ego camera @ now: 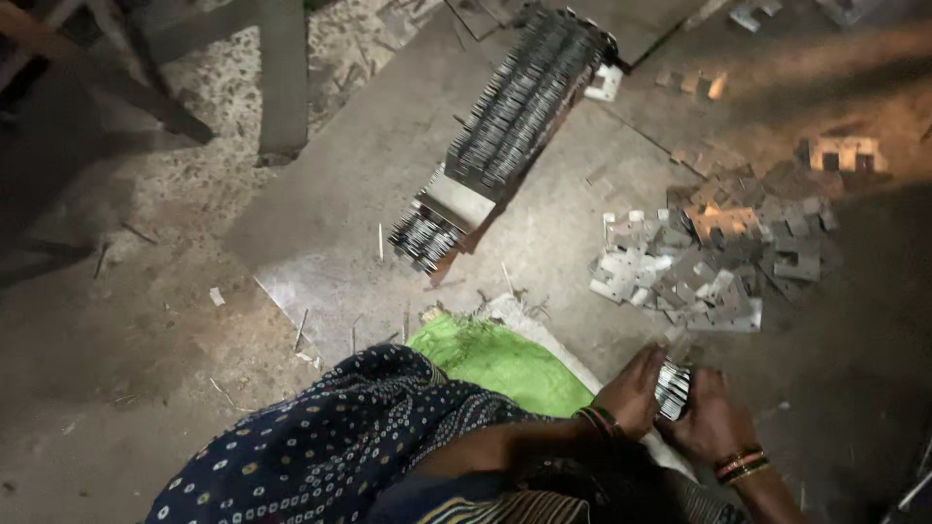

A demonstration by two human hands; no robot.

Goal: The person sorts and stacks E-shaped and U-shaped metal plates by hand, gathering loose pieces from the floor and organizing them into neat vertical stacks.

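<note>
A small stack of thin metal plates (672, 389) sits low and right of the middle of the head view, pressed between both hands just above the floor. The left hand (633, 391) closes against its left side, fingers curled along the plate edges, and the right hand (711, 419) clamps the other side, so the stack is gripped from both flanks with only its bright edges showing between the palms. Both wrists carry bangles (740, 465). Just beyond the hands, a loose heap of flat stamped metal pieces (709, 267) spreads over the floor, pale where the light hits and dull toward the right. To the left of the hands lies a green cloth (495, 359) on a pale sack, touching the person's dark dotted garment (340, 446), which fills the lower middle of the view. Farther off, near the top centre, a long row of plates packed on edge (510, 121) lies aslant on a grey metal sheet (340, 223). A few more stamped pieces (847, 152) lie apart at the upper right, and dark bars of a frame (282, 73) stand at the upper left on the speckled floor (116, 320).
</note>
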